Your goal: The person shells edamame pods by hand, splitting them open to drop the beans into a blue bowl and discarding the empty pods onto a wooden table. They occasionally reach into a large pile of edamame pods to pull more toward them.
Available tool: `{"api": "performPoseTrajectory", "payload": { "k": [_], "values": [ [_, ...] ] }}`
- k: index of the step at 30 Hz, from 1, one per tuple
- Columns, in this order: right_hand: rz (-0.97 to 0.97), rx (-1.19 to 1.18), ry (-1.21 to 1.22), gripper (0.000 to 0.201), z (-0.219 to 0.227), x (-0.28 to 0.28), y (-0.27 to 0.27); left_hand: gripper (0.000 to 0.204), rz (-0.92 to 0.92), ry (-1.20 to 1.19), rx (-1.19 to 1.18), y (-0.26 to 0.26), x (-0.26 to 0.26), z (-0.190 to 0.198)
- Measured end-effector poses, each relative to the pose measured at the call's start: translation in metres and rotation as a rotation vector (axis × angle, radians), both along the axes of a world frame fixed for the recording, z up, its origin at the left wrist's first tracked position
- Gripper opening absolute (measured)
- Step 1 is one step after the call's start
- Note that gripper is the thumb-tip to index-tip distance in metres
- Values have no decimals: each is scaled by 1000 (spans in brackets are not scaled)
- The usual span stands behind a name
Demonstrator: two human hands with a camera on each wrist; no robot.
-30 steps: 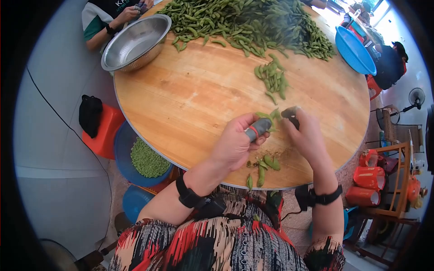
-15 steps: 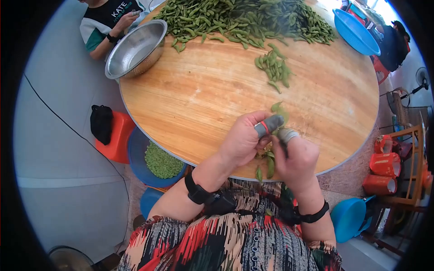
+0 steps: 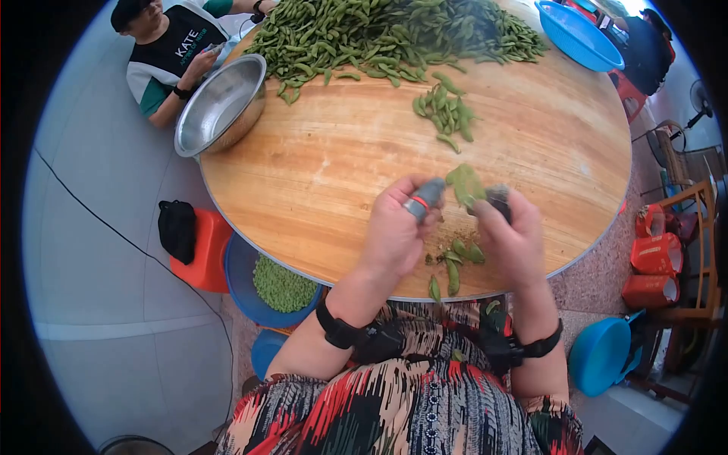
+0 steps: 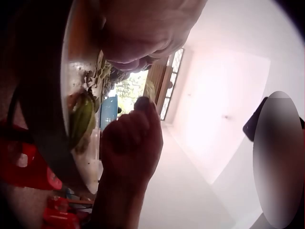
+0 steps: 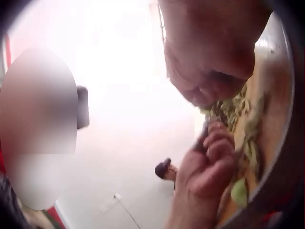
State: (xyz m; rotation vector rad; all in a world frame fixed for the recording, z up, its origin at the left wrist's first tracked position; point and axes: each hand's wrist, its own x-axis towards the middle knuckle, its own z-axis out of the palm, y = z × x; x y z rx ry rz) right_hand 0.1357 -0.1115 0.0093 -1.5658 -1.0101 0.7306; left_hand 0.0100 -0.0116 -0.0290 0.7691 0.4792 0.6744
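Above the near part of the round wooden table (image 3: 318, 205), my right hand (image 3: 514, 231) pinches a blurred green bean pod (image 3: 465, 182) between thumb and fingers. Just left of it is my left hand (image 3: 394, 231), its fingers curled and a grey cover with a red band on the thumb (image 3: 428, 199). What those curled fingers hold I cannot tell. A dark cover shows on my right hand's fingertip. Below the hands, several loose pods (image 3: 453, 277) lie with brown crumbs near the table edge. A small pile of pods (image 3: 444, 112) sits farther forward.
A large heap of pods (image 3: 379, 38) covers the far side. A metal bowl (image 3: 246, 125) stands at the left edge, near another person (image 3: 163, 72). A blue basket (image 3: 580, 38) is far right. Below left, shelled beans (image 3: 282, 284) fill a blue basin beside a red stool (image 3: 205, 254).
My hands came together half a second ago and are now apart, the right one holding a pod up beside the left thumb. The head view has shifted slightly.
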Motion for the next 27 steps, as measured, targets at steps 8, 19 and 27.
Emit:
{"api": "performPoseTrajectory", "payload": {
  "k": [8,19,27],
  "values": [
    [167,-226,-470,20,14,33,2,15,137,-233,-305,9,-2,12],
    [-46,-126,-388,18,-13,21,21,24,-7,111,422,-5,1,11],
    [72,-152,633,20,3,21,-9,27,-105,321,969,-13,2,20]
  ]
}}
